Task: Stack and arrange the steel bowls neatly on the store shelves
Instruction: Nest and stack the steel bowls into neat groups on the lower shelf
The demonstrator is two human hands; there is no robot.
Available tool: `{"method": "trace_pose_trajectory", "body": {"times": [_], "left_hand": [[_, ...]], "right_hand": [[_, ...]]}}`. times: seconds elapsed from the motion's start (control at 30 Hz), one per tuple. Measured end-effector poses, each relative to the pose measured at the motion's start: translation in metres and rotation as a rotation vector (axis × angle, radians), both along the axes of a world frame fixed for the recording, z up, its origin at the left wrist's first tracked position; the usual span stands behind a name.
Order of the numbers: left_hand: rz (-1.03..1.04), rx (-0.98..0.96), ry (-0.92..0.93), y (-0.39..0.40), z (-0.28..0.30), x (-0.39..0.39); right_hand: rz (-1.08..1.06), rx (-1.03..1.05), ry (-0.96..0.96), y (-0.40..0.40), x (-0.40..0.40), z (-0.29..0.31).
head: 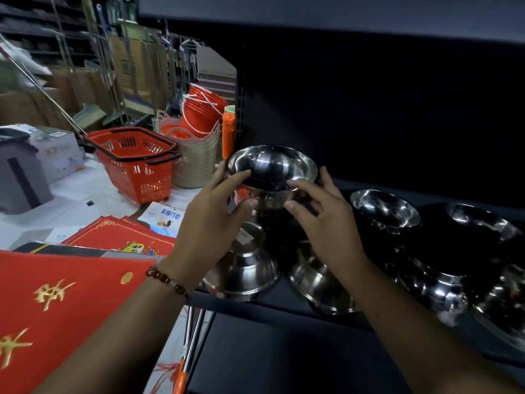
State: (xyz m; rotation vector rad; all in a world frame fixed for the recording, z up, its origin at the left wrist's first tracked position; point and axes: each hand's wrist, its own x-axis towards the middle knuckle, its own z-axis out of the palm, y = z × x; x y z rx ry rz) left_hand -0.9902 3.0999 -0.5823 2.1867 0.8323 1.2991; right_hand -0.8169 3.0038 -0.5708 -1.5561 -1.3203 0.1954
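Both hands, left and right, grip top bowl at centre frame, upright directly over stack.

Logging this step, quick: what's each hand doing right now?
Left hand: grips the top steel bowl at its left rim.
Right hand: grips the same bowl's right side.
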Motion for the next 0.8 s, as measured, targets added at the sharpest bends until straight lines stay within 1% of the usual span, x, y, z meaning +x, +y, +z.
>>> {"method": "trace_pose_trajectory", "body": {"times": [0.1,0.27,0.37,0.5,0.6,0.7,0.8], "left_hand": [[0.09,0.011,0.121,0.016,-0.001,0.015],[0.171,-0.021,0.215,0.04,-0.012,0.041],[0.18,-0.033,0.279,0.046,-0.017,0.049],[0.187,-0.09,0.441,0.052,-0.022,0.052],[0.19,-0.077,0.545,0.051,-0.021,0.055],[0.208,-0.074,0.591,0.043,-0.018,0.054],[0.21,-0.056,0.579,0.033,-0.012,0.047]], "right_hand": [[-0.024,-0.023,-0.03,0.021,0.013,-0.002],[-0.075,-0.106,-0.09,0.05,0.029,-0.005],[-0.092,-0.218,-0.153,0.055,0.033,-0.007],[-0.121,-0.366,-0.298,0.054,0.034,-0.006],[-0.11,-0.501,-0.41,0.052,0.03,-0.007],[-0.124,-0.534,-0.48,0.051,0.029,-0.007],[-0.132,-0.516,-0.482,0.049,0.032,-0.004]]}}
